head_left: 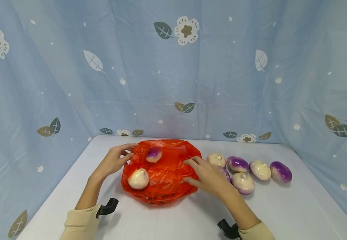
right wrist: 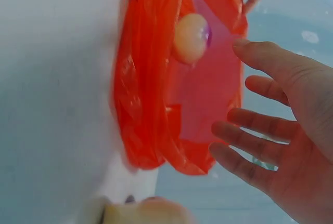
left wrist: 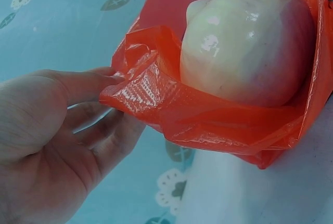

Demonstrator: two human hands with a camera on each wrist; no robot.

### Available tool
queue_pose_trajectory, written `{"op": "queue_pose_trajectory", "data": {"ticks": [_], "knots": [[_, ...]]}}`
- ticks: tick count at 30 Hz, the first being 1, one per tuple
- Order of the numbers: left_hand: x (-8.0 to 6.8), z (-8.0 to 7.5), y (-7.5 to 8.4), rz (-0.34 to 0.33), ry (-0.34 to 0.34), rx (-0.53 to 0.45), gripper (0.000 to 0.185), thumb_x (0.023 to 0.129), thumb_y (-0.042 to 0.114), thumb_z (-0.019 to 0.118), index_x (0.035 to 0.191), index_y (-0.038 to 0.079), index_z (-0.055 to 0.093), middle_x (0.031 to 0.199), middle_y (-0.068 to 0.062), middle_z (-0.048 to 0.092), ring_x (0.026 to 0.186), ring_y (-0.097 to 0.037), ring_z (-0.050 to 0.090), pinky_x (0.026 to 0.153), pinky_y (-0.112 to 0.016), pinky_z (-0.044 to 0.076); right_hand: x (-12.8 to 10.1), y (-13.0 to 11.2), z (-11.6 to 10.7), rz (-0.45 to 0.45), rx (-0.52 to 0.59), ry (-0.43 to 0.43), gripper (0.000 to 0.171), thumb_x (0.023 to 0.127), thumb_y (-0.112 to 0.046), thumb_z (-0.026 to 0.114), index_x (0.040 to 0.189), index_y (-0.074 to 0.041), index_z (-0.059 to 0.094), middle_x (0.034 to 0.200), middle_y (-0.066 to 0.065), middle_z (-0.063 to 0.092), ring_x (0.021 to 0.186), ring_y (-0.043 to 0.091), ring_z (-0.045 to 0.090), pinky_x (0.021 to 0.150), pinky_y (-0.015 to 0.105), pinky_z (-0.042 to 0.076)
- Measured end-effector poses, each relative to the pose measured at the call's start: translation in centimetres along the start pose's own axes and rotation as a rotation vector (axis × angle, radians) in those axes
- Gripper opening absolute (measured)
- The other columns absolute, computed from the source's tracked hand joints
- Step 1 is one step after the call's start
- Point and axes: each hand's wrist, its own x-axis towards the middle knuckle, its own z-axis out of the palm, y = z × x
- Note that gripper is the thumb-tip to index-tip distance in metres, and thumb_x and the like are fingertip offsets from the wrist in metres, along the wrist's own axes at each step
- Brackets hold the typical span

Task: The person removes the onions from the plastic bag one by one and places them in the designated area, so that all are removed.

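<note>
A red plastic bag (head_left: 167, 168) lies spread open on the table, with printed letters on its near side. Inside are two turnips: a white one (head_left: 138, 179) near the front left and a purple-and-white one (head_left: 154, 154) farther back. At the bag's left edge, my left hand (head_left: 117, 159) pinches a fold of the plastic between thumb and fingers, as the left wrist view shows (left wrist: 67, 125). My right hand (head_left: 207, 175) is at the bag's right side, its fingers spread and holding nothing; its fingertips overlap the rim in the head view.
Several more white-and-purple turnips (head_left: 260, 170) sit in a cluster on the white table (head_left: 299, 206), right of the bag and close beyond my right hand. A blue curtain (head_left: 161, 66) with leaf and flower prints hangs behind and at both sides.
</note>
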Motion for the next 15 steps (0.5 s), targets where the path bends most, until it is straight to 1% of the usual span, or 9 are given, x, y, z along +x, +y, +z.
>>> {"op": "queue_pose_trajectory", "data": {"ticks": [4, 7, 10, 12, 15], "knots": [[0.1, -0.1, -0.1, 0.009, -0.007, 0.005, 0.04, 0.095, 0.004, 0.06, 0.135, 0.009, 0.058, 0.112, -0.019, 0.068, 0.08, -0.02, 0.067, 0.06, -0.023, 0.058, 0.6, -0.4, 0.6, 0.008, 0.032, -0.033, 0.053, 0.084, -0.042, 0.075, 0.13, -0.021, 0.057, 0.12, 0.003, 0.061, 0.098, 0.02, 0.067, 0.082, 0.039, 0.06], [-0.2, -0.4, -0.4, 0.001, 0.001, 0.017, 0.041, 0.095, 0.003, 0.06, 0.135, 0.009, 0.058, 0.111, -0.019, 0.068, 0.081, -0.02, 0.068, 0.06, -0.022, 0.058, 1.4, -0.9, 1.3, 0.0, 0.058, -0.055, 0.053, 0.086, -0.042, 0.073, 0.131, -0.021, 0.056, 0.119, 0.003, 0.06, 0.096, 0.019, 0.067, 0.081, 0.037, 0.06], [-0.4, -0.5, -0.5, -0.006, 0.004, 0.017, 0.041, 0.094, 0.003, 0.061, 0.135, 0.008, 0.058, 0.112, -0.02, 0.067, 0.082, -0.022, 0.068, 0.059, -0.022, 0.057, 2.0, -1.2, 2.0, -0.008, 0.062, -0.077, 0.053, 0.087, -0.043, 0.071, 0.133, -0.021, 0.055, 0.12, 0.003, 0.06, 0.098, 0.018, 0.066, 0.086, 0.035, 0.059], [-0.3, -0.4, -0.5, -0.004, -0.002, 0.011, 0.041, 0.094, 0.003, 0.061, 0.135, 0.008, 0.058, 0.112, -0.02, 0.067, 0.083, -0.022, 0.069, 0.06, -0.022, 0.058, 2.3, -1.3, 2.3, 0.0, 0.063, -0.09, 0.054, 0.088, -0.044, 0.071, 0.133, -0.02, 0.055, 0.121, 0.004, 0.06, 0.1, 0.019, 0.066, 0.09, 0.036, 0.058], [0.0, -0.1, -0.3, 0.006, -0.006, 0.003, 0.041, 0.095, 0.003, 0.061, 0.135, 0.008, 0.058, 0.111, -0.019, 0.068, 0.081, -0.021, 0.068, 0.06, -0.023, 0.058, 2.6, -1.2, 2.8, 0.023, 0.053, -0.109, 0.055, 0.087, -0.044, 0.071, 0.133, -0.021, 0.054, 0.121, 0.005, 0.059, 0.102, 0.019, 0.065, 0.089, 0.038, 0.058]]}}
